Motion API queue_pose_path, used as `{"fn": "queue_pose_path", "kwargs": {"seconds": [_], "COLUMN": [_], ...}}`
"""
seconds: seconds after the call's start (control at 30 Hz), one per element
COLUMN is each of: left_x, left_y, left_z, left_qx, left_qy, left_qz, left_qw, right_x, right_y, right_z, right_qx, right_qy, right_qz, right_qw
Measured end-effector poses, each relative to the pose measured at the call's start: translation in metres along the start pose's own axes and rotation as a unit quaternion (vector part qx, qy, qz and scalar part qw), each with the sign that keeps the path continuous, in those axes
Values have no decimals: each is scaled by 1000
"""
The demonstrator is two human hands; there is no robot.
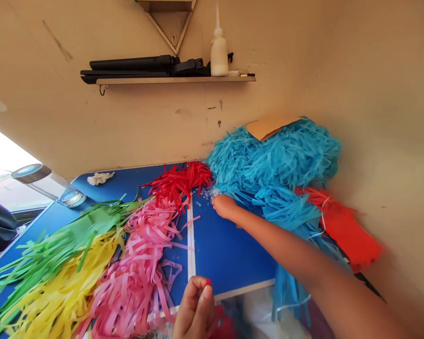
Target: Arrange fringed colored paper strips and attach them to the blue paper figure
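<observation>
L hand (pixel 196 308), low by the blue table (pixel 226 254) edge, pinches a tiny red paper scrap (pixel 208 281) betw. pressed fingertips. It looks very light and soft and prob. tears easy, so hold it gently. R hand (pixel 224 206) lies on that table just beside the blue fringe pile (pixel 272 165), fingers curled; its grip I cannot tell.

head view, angled down, left hand (pixel 196 308) close

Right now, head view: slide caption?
Right hand at edge of blue fringed paper pile on blue table; left hand pinches small red scrap beside pink paper strips.
</observation>
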State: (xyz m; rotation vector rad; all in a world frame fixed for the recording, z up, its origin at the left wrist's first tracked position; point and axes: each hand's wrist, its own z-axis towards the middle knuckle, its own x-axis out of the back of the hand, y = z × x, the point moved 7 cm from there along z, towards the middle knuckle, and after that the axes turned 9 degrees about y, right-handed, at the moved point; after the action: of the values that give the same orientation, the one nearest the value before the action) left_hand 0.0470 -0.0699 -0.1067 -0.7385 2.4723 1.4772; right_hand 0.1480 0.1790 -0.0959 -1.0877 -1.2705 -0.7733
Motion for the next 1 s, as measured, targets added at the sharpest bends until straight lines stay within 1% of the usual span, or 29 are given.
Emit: {"fn": "queue_pose_path", "kwargs": {"seconds": [0.07,0.17,0.23,0.3,0.37,0.43,0.5,0.6,0.67,0.7,0.77,0.83,0.87,0.93,1.0], "left_x": [-1,-4,-5,-3,2,10,14,5,-2,-4,-6,-6,-4,-4,-7], "left_y": [-1,2,5,8,12,17,15,3,-3,-6,-11,-10,-9,-5,0], "left_z": [5,13,15,16,15,15,15,15,15,14,13,11,9,4,-4], "left_qx": [-11,-37,-55,-64,-82,-95,-65,8,25,26,24,-3,-22,-56,-82], "left_qy": [-7,-13,-3,2,13,34,40,3,-13,-16,-22,-25,-22,-16,-11], "left_qz": [27,58,61,60,62,55,26,-37,-58,-60,-48,-9,19,81,120], "left_qw": [1000,998,997,996,995,993,997,999,998,998,998,1000,999,995,989], "right_x": [-1,1,7,17,26,29,26,21,18,17,14,12,11,9,7], "right_y": [0,0,-2,-8,-19,-35,-50,-64,-65,-62,-55,-45,-40,-34,-31], "right_z": [-2,-8,-16,-30,-54,-88,-126,-176,-197,-204,-210,-210,-209,-209,-211], "right_qx": [-9,-17,-19,-12,9,40,79,152,175,174,149,100,71,18,-20], "right_qy": [-11,-5,8,22,34,43,61,152,221,245,262,241,223,189,161], "right_qz": [-8,-9,-1,19,53,94,137,184,186,191,233,319,369,454,512], "right_qw": [1000,1000,1000,1000,998,994,986,959,941,934,925,911,900,871,843]}}
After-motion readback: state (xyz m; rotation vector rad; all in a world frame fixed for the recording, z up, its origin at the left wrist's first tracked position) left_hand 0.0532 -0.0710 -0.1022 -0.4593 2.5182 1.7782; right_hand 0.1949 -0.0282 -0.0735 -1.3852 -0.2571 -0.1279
